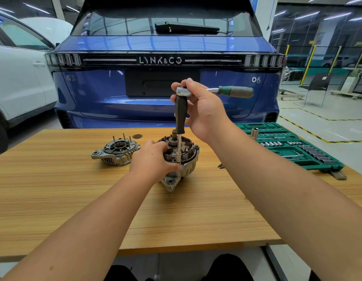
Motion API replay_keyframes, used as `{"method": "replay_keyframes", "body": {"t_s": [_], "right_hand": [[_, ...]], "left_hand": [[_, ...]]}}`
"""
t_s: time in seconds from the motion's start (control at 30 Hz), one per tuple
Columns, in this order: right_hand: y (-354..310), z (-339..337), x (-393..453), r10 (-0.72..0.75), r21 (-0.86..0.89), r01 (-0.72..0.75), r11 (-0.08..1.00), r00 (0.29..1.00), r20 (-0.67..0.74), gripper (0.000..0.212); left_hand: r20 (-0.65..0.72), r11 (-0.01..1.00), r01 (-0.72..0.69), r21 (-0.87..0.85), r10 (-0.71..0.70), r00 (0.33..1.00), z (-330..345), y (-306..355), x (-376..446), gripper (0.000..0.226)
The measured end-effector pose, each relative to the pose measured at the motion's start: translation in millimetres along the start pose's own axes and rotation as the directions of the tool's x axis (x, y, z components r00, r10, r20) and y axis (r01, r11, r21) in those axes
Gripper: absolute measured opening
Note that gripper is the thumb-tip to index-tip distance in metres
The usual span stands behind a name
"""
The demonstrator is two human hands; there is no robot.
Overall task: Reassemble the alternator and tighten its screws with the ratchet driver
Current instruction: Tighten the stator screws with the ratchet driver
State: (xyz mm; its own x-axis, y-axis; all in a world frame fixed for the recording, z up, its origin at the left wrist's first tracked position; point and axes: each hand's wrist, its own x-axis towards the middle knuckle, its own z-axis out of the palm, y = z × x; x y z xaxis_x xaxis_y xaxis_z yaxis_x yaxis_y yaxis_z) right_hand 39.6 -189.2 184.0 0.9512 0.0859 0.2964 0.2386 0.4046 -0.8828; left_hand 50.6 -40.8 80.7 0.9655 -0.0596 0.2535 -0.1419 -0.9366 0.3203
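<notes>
The alternator body, with copper windings and its shaft pointing up, sits mid-table. My left hand grips its left side. A driver with a black handle and a chrome shaft stands upright on a screw at the housing's front rim. A ratchet with a green-grey handle is fitted on the driver's top and points right. My right hand grips the ratchet head and the driver's top. The separate rear cover with studs lies to the left.
A green socket set case lies open at the table's right edge, with one socket standing on it. A few loose screws lie right of the alternator. A blue car stands behind the wooden table, a white car at left.
</notes>
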Motion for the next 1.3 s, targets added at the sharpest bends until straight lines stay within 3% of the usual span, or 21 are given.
{"method": "replay_keyframes", "body": {"t_s": [0.93, 1.17, 1.3], "right_hand": [[-3.0, 6.3, -6.5, -0.092, -0.100, 0.090, 0.991, 0.996, -0.020, 0.017], [-0.8, 10.6, -9.4, -0.250, -0.379, 0.228, 0.897, 0.968, -0.009, 0.017], [-2.7, 9.1, -10.6, -0.401, -0.569, 0.386, 0.726, 0.910, 0.104, 0.017]], "left_hand": [[-0.036, 1.000, -0.003, -0.006, 0.003, 0.999, 2.2, 3.3, -3.5, 0.083], [-0.034, 1.000, -0.004, -0.002, 0.003, 0.999, 2.1, 3.3, -3.5, 0.083], [-0.028, 1.000, 0.000, -0.004, 0.000, 1.000, 0.6, 3.5, -3.7, 0.083]]}}
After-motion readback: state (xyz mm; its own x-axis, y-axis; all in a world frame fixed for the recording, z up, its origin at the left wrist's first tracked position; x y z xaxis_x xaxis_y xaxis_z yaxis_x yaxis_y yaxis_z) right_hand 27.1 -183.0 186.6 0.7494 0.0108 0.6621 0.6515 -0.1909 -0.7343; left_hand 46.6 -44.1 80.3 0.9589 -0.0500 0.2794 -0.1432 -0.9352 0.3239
